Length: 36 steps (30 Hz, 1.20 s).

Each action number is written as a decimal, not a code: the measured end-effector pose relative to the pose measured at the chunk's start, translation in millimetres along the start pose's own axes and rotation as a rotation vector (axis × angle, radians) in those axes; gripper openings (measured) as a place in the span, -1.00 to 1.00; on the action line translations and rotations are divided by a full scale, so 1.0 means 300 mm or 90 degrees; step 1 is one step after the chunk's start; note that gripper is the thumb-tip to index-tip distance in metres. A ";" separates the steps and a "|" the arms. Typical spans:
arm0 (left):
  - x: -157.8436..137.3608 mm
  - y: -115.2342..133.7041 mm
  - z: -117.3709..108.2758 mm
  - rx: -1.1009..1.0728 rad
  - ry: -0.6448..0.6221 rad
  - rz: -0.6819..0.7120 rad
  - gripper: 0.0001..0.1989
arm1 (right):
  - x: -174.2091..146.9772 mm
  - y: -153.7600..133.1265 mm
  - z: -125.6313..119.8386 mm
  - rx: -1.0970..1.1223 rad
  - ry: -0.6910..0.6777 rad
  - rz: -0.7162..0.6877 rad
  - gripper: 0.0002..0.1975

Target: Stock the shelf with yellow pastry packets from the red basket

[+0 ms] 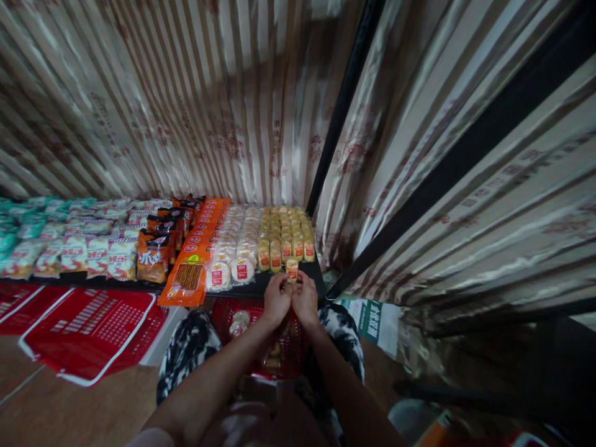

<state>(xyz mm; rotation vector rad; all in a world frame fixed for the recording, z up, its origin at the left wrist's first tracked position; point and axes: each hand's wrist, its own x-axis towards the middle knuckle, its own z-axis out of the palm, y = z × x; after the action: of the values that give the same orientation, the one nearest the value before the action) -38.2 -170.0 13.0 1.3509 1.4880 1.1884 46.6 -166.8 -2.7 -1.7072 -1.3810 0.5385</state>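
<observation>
Both my hands meet at the front edge of a black shelf [270, 287]. My left hand [278, 299] and my right hand [305, 299] are closed together on a small yellow snack pack [292, 270] with an orange and white label, held upright. Just beyond it stand rows of matching yellow packs [286, 233]. To their left lie rows of round white crackers in clear wrappers [242, 271]. Between my knees, under my forearms, sits a red basket [223, 310] with some wrapped packs inside, partly hidden by my arms.
Further left on the shelf are orange snack bags [186, 279], black-and-orange bags [153, 254], white bags [74, 251] and teal bags [7, 239]. Red baskets [93, 329] stand on the floor at left. Black poles [344, 105] and a striped curtain [233, 124] bound the back and right.
</observation>
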 end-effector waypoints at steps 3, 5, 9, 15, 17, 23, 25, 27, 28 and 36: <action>0.010 0.011 0.003 0.012 0.001 0.004 -0.75 | 0.019 0.014 0.013 0.014 0.019 -0.014 -0.61; 0.017 0.020 0.003 0.019 -0.004 0.000 -0.76 | 0.033 0.021 0.022 0.021 0.019 -0.019 -0.60; 0.036 0.026 0.005 0.029 -0.004 0.002 -0.76 | 0.057 0.034 0.042 0.036 0.011 -0.014 -0.58; 0.063 0.011 0.012 0.045 0.008 0.026 -0.77 | 0.080 0.046 0.066 0.049 0.011 -0.015 -0.57; 0.068 0.008 0.012 0.045 0.011 0.026 -0.78 | 0.086 0.045 0.069 0.046 0.011 -0.017 -0.57; 0.076 0.004 0.014 0.042 0.010 0.017 -0.77 | 0.102 0.049 0.080 0.038 0.019 -0.032 -0.56; 0.078 0.003 0.014 0.043 0.008 0.012 -0.77 | 0.104 0.053 0.084 0.035 0.023 -0.032 -0.55; 0.079 0.004 0.014 0.044 0.006 0.009 -0.76 | 0.105 0.055 0.087 0.034 0.022 -0.030 -0.53; 0.079 0.004 0.014 0.045 0.005 0.009 -0.77 | 0.104 0.055 0.088 0.036 0.021 -0.029 -0.52; 0.054 0.008 0.010 0.088 0.024 0.058 -0.80 | 0.091 0.059 0.092 0.070 0.015 -0.020 -0.46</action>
<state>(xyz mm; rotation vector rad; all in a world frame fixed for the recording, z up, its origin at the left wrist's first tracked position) -36.6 -153.6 15.0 1.5100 1.5744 1.1907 43.6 -132.1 -27.4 -1.5968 -1.3353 0.5651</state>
